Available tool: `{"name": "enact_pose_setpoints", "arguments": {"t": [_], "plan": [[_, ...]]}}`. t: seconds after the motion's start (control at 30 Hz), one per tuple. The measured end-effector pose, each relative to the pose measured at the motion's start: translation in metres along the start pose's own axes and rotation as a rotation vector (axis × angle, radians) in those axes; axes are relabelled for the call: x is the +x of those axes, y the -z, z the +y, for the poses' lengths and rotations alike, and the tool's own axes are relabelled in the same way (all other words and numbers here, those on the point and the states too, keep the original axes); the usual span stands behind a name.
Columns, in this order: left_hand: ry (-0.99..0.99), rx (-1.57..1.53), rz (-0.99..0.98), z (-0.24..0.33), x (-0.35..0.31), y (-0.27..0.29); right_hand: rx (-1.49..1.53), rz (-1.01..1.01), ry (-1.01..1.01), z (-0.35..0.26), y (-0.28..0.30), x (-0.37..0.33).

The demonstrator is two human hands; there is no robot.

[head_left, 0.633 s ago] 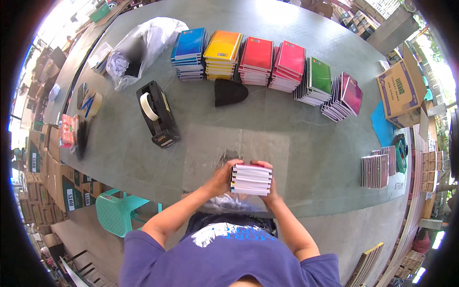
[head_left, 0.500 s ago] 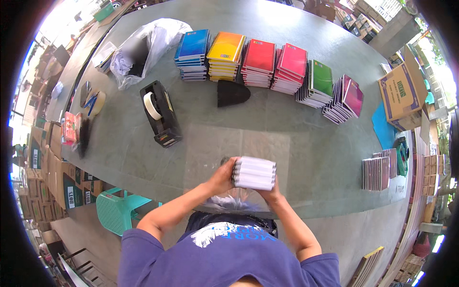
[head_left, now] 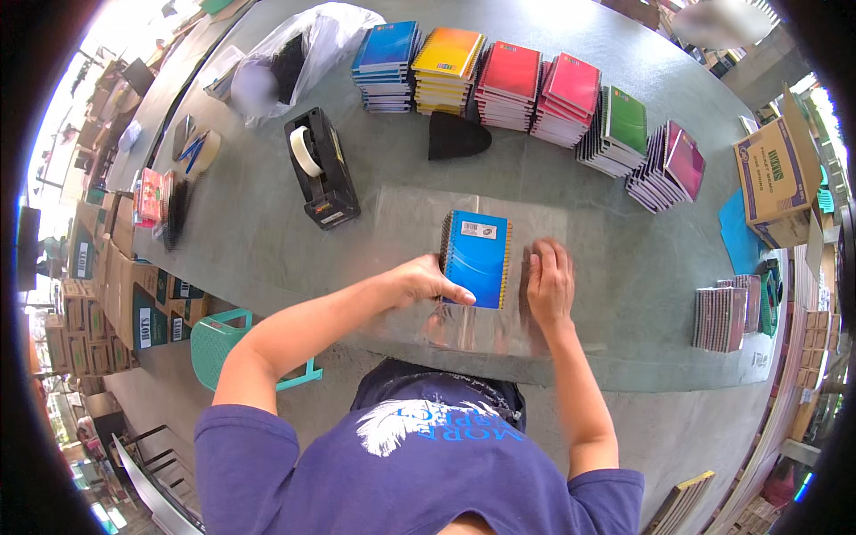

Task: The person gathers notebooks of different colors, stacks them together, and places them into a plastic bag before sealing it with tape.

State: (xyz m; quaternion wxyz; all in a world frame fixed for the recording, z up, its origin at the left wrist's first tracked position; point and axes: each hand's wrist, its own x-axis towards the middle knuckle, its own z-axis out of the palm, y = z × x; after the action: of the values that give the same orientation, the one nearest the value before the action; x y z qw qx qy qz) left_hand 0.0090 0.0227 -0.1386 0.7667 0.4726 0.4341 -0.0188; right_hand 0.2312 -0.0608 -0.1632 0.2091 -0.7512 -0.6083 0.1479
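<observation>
A stack of spiral-bound notebooks [head_left: 479, 259] lies with a blue cover and a small white label facing up. My left hand [head_left: 428, 280] grips its lower left corner, thumb on top of the cover, the other fingers hidden at its side. Just right of the stack, apart from it, my right hand [head_left: 551, 278] rests with its fingers extended and nothing in them. Beneath both is a clear plastic sheet or bag [head_left: 406, 218] on the grey-green table [head_left: 303, 267]. How many notebooks are in the stack is hidden from above.
Stacks of blue [head_left: 385, 67], yellow [head_left: 448, 67], red [head_left: 508, 80], pink [head_left: 568, 94], green [head_left: 617, 129] and purple notebooks [head_left: 669, 165] form a far arc. A black tape dispenser [head_left: 323, 169] stands left. An open carton [head_left: 776, 178] and brown bundles [head_left: 719, 318] are at right.
The notebook stack, held in both hands with its page edges up, now lies blue cover up, farther from me. My right hand has let go and moved right. The view has shifted.
</observation>
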Motion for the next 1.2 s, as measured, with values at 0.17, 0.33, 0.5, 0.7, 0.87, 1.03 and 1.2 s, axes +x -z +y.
{"name": "enact_pose_setpoints", "arguments": {"t": [0.17, 0.33, 0.5, 0.7, 0.87, 1.03, 1.2], "plan": [[0.057, 0.050, 0.055, 0.003, 0.000, -0.001, -0.167, 0.131, 0.164, 0.040, -0.031, -0.005], [0.052, 0.072, -0.002, 0.005, -0.003, 0.002, -0.170, 0.139, 0.170, 0.041, -0.034, -0.006], [0.087, 0.163, 0.016, 0.005, -0.003, -0.003, -0.151, 0.122, 0.210, 0.045, -0.034, -0.006], [0.084, 0.185, 0.183, 0.003, -0.007, -0.005, -0.199, 0.255, 0.353, 0.037, -0.014, -0.005], [-0.011, 0.095, 0.225, -0.002, -0.019, -0.006, 0.146, 0.031, -0.124, 0.003, 0.035, 0.001], [-0.099, 0.024, 0.273, -0.008, -0.031, -0.004, 0.516, -0.563, -0.616, 0.040, 0.052, -0.030], [-0.514, 0.577, 0.666, 0.015, -0.063, -0.047, 1.094, -0.462, -0.555, 0.041, 0.042, -0.044]]}}
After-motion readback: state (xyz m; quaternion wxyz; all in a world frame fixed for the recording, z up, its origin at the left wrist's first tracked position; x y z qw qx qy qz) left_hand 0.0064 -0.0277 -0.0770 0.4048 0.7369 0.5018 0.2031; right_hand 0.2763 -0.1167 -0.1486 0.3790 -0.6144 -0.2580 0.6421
